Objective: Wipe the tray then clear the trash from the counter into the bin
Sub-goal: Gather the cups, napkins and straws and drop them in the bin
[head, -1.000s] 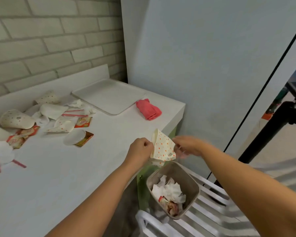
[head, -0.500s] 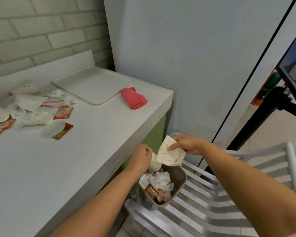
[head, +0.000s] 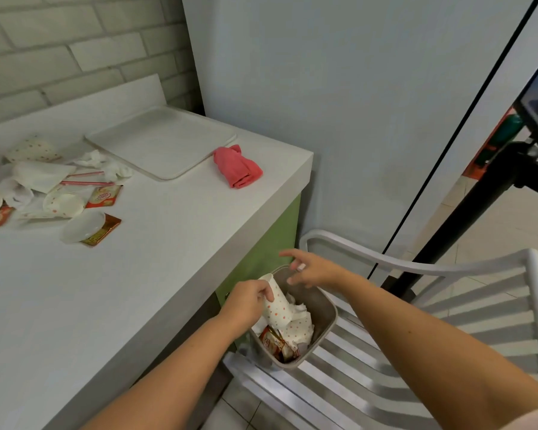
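Note:
A grey bin (head: 325, 321) stands on a white slatted chair (head: 416, 321) beside the counter, holding crumpled napkins, wrappers and a dotted paper piece. My left hand (head: 249, 302) grips a dotted paper cup (head: 278, 307) over the bin's near rim. My right hand (head: 312, 270) hovers above the bin's far rim with fingers spread, holding nothing. The white tray (head: 165, 141) lies at the counter's back corner with a red cloth (head: 236, 167) next to it. Trash (head: 62, 193) lies in a heap on the counter's left: dotted cups, napkins, straws, sauce packets, a lid.
The white counter (head: 153, 259) ends at a grey wall panel on the right, brick wall behind. A black stand (head: 466, 221) rises behind the chair at right. The chair's curved armrest arcs just past the bin.
My right hand has let go of the dotted paper, which now lies in the bin, and has opened. My left hand has moved over the bin with the dotted cup.

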The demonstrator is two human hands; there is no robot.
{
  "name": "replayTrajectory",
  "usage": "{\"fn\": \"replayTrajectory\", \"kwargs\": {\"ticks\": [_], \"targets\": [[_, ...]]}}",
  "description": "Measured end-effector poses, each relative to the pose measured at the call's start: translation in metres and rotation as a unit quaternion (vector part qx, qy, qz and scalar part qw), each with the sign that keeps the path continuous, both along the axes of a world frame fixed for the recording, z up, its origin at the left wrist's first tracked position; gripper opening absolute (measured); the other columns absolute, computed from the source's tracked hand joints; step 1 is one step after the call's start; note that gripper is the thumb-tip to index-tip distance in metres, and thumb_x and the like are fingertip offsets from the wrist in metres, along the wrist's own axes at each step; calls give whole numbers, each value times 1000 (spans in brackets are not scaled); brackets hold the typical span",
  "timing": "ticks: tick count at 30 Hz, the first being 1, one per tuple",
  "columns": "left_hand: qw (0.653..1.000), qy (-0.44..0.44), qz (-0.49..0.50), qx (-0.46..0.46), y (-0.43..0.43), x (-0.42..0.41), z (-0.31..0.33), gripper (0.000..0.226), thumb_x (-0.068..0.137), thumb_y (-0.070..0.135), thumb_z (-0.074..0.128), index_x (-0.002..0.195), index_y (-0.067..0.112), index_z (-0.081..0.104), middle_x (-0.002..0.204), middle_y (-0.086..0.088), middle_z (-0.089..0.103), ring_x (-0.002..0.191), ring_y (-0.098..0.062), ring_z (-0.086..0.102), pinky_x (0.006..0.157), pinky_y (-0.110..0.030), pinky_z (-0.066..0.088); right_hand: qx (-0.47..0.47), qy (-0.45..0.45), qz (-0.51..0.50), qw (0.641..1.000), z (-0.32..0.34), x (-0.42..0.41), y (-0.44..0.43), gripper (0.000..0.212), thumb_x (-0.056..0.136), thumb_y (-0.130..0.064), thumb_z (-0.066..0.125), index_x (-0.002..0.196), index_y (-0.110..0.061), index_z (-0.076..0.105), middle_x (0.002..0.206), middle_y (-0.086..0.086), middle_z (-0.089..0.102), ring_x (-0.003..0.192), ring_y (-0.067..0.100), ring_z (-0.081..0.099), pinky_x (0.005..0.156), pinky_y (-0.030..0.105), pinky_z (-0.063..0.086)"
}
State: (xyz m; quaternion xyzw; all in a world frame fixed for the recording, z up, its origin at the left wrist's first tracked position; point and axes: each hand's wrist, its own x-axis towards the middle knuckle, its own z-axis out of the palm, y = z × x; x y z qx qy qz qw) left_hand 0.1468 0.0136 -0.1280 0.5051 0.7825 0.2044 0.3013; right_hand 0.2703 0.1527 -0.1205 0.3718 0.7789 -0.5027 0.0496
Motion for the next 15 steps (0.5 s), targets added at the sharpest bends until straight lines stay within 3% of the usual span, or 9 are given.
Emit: {"fn": "replayTrajectory", "kwargs": {"ticks": [2,4,6,8,12,15], "targets": [[1000,-9,-15,5,2,1,-1,42,83,-8,40,62,27,50,73,1,54,68,-16,48,62,-26,37,-15,-1,96,995,10,-11,-2,59,85,-4,62,137,-25,44,107,2,51,80,14,53,62,18,46],[1000,-9,-22,13,4,1,0,41,83,-6,42,59,28,47,73,3,55,70,-17,50,64,-30,38,61,-55,176,981,9,-20,-2,42,86,-11,63,127,-19,56,111,9,56,83,19,55,69,26,48],[1000,-6,-23,18,4,0,-1,42,82,-7,43,58,28,46,72,4,55,71,-18,50,64,-30,38,109,-88,199,970,1,-22,-3,28,88,-20,63,115,-13,64,100,11,62,83,20,56,78,31,48],[1000,-4,-22,18,3,-4,-3,42,81,-7,45,59,28,47,74,4,57,74,-18,53,66,-30,40,88,-89,192,973,-5,-21,-4,24,89,-22,63,110,-10,66,87,4,62,75,13,55,73,27,47],[999,27,-40,20,-1,-7,-4,21,86,0,55,88,21,58,101,6,51,98,-13,51,84,-22,39,116,-108,170,973,-16,-17,-10,26,89,-23,64,112,-13,68,105,5,68,87,12,58,82,27,47],[998,35,-56,19,-1,-8,-2,22,88,2,54,105,15,59,117,2,48,111,-13,47,92,-22,37,172,-143,146,964,-38,-11,-17,26,90,-25,62,112,-14,69,117,1,67,104,15,60,87,25,43]]}}
